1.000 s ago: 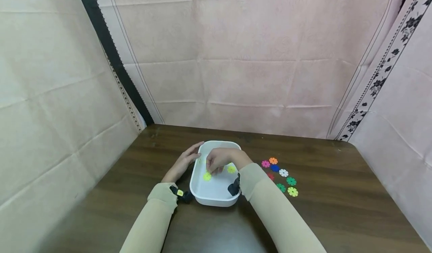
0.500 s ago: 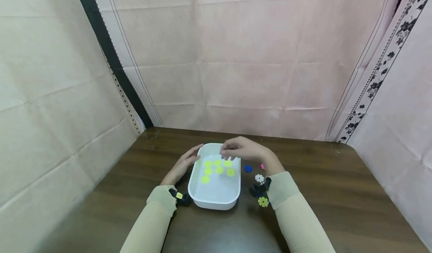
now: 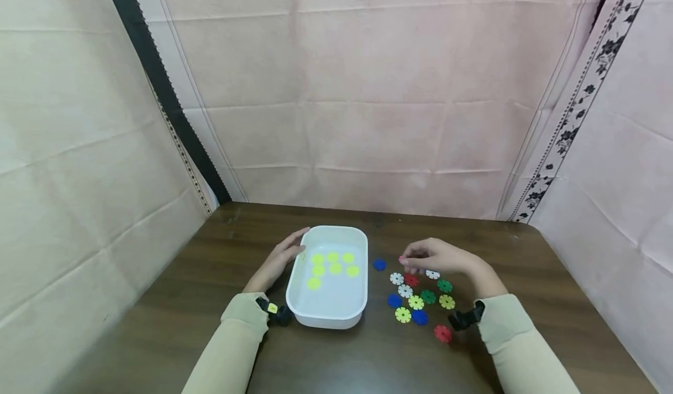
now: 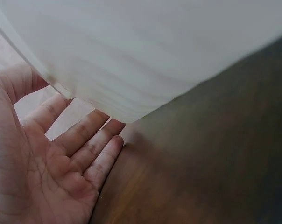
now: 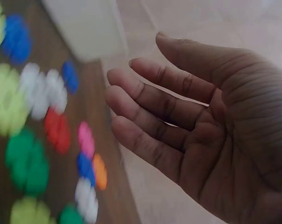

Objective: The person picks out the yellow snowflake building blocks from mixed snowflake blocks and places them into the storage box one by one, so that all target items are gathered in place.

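A white rectangular tub (image 3: 327,306) stands on the brown table, with several yellow flower-shaped discs (image 3: 335,268) laid in rows on its floor. My left hand (image 3: 278,261) rests against the tub's far left side, thumb at the rim; in the left wrist view its fingers (image 4: 89,149) reach out loosely along the outer wall. Right of the tub, my right hand (image 3: 439,258) hovers over loose flower discs in red (image 3: 443,333), blue (image 3: 380,265), green (image 3: 444,286) and white (image 3: 396,279). Its fingers bend softly and hold nothing in the right wrist view. A pink disc (image 5: 86,139) lies near its fingertips.
Outside the tub lie yellow discs (image 3: 403,315) and an orange disc (image 5: 100,171). Pale cloth (image 3: 368,119) hangs behind the table and along both sides. Black wrist cameras (image 3: 465,318) are strapped at both sleeves.
My right hand has left the tub's inside and moved right, over the loose discs. Yellow discs in the tub now show uncovered. The left hand stays at the tub's side.
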`<action>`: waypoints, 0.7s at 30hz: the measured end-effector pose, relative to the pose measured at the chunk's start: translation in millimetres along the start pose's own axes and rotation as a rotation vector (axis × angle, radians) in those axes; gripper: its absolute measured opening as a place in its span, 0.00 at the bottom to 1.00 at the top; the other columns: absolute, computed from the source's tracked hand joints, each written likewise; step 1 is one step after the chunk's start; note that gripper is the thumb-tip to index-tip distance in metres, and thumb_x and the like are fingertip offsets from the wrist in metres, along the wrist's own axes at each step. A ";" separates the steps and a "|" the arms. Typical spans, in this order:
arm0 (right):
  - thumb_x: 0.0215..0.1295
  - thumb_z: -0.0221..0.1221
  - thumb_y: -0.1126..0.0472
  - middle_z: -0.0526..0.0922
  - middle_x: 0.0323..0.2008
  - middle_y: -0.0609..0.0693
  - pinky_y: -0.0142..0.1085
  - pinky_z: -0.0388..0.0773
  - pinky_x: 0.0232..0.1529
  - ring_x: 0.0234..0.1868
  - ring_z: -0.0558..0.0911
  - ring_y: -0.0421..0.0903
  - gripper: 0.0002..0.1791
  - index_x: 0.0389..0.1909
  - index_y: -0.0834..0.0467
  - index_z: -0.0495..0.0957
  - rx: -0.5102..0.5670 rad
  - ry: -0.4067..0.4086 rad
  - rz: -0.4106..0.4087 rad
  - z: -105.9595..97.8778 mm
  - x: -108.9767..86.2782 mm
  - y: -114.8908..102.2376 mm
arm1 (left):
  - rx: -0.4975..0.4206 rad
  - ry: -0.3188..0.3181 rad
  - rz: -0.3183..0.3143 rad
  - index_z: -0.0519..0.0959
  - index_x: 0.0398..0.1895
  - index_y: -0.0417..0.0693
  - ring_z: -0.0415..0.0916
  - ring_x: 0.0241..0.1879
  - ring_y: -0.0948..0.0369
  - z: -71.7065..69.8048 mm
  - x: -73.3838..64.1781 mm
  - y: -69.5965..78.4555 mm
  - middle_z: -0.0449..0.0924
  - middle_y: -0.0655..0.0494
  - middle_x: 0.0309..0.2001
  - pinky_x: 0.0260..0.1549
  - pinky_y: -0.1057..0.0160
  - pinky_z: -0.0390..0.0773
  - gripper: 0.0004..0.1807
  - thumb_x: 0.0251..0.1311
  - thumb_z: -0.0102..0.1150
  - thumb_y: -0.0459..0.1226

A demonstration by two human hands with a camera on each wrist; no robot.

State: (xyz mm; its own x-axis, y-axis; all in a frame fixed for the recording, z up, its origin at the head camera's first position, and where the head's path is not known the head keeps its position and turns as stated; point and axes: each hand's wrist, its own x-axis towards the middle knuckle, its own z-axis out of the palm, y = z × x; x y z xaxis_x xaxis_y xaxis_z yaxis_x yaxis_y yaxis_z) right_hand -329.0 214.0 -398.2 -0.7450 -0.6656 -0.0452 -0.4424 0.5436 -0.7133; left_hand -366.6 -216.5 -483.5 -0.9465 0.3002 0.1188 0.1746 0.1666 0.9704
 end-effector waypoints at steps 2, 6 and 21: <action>0.75 0.57 0.53 0.86 0.39 0.56 0.51 0.82 0.42 0.41 0.83 0.59 0.14 0.48 0.59 0.82 -0.018 -0.006 0.004 -1.9 -10.8 10.0 | 0.000 0.000 0.001 0.68 0.72 0.72 0.62 0.71 0.57 -0.9 0.5 0.3 0.66 0.63 0.72 0.70 0.41 0.57 0.26 0.71 0.54 0.50; 0.74 0.59 0.55 0.85 0.37 0.55 0.45 0.82 0.37 0.38 0.82 0.56 0.11 0.46 0.58 0.82 -0.053 -0.024 0.006 -3.5 -31.0 23.3 | 0.001 0.000 -0.004 0.68 0.71 0.73 0.61 0.72 0.58 -1.1 0.9 -0.2 0.65 0.63 0.72 0.70 0.41 0.56 0.26 0.71 0.54 0.50; 0.66 0.66 0.53 0.79 0.22 0.49 0.40 0.80 0.23 0.20 0.77 0.44 0.13 0.30 0.59 0.80 -0.032 -0.026 0.157 -8.8 -71.3 51.8 | -0.001 -0.006 0.004 0.67 0.73 0.70 0.63 0.70 0.57 -2.0 1.8 1.6 0.66 0.63 0.71 0.70 0.41 0.58 0.26 0.73 0.53 0.49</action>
State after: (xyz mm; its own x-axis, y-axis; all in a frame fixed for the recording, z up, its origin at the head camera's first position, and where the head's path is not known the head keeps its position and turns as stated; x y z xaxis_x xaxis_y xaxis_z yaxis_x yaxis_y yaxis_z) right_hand -303.2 294.2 -425.7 -0.7932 -0.5841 -0.1722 -0.3378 0.6573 -0.6737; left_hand -368.5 -217.6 -481.3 -0.9440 0.3067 0.1219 0.1786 0.1641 0.9702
